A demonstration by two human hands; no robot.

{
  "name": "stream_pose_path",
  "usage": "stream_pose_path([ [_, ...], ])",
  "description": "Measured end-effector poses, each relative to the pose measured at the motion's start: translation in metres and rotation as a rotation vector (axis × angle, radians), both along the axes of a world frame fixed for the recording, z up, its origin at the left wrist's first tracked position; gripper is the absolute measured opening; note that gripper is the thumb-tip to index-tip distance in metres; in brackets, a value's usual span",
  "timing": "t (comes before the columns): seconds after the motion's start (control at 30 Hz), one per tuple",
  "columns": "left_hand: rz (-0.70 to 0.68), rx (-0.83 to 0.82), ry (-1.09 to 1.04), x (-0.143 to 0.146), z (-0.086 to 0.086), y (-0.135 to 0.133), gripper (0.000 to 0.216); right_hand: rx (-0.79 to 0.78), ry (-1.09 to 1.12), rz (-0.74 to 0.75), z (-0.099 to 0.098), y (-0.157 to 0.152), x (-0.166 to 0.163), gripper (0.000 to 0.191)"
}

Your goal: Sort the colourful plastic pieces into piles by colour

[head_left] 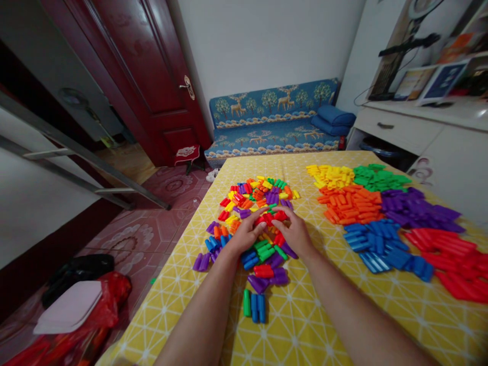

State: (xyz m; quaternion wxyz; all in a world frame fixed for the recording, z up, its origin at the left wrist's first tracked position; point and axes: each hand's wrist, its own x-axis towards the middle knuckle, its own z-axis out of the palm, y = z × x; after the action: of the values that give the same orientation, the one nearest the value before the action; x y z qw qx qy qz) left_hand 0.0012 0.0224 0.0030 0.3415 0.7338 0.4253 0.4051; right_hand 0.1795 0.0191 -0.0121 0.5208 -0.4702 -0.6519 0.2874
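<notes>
My left hand [248,231] and my right hand [294,230] come together over a pile of mixed plastic tube-shaped toy pieces [244,195]. Their fingers are curled around a few red plastic pieces [269,218], which sit between the two hands. Part of the grip is hidden by the fingers. Green pieces [264,250] and blue pieces [249,259] lie just below the hands. Closer to me, a red piece [264,271] rests beside purple ones, and a green piece [247,303] lies next to blue pieces [258,308].
Sorted by colour on the right of the yellow tablecloth [305,305] are yellow [331,176], green [381,178], orange [349,203], purple [421,209], blue [385,244] and red heaps [453,262]. A blue sofa [267,122] stands beyond the table; a ladder [80,152] leans at left.
</notes>
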Motion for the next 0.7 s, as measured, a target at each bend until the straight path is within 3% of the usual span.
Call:
stream_pose_path([
  [0.13, -0.015, 0.008, 0.009, 0.0, -0.004, 0.003, 0.039, 0.053, -0.027, -0.083, 0.004, -0.003, -0.001, 0.025],
  [0.4, -0.101, -0.038, -0.032, -0.002, -0.01, 0.008, 0.04, -0.007, -0.06, -0.033, 0.008, -0.006, -0.007, 0.039],
  [0.53, -0.063, -0.059, -0.056, -0.003, -0.011, 0.009, 0.04, 0.029, -0.118, -0.042, 0.008, -0.008, -0.011, 0.037],
  [0.7, -0.016, -0.14, -0.071, -0.001, -0.011, 0.009, 0.041, 0.021, 0.168, -0.195, 0.024, -0.018, -0.002, 0.037],
])
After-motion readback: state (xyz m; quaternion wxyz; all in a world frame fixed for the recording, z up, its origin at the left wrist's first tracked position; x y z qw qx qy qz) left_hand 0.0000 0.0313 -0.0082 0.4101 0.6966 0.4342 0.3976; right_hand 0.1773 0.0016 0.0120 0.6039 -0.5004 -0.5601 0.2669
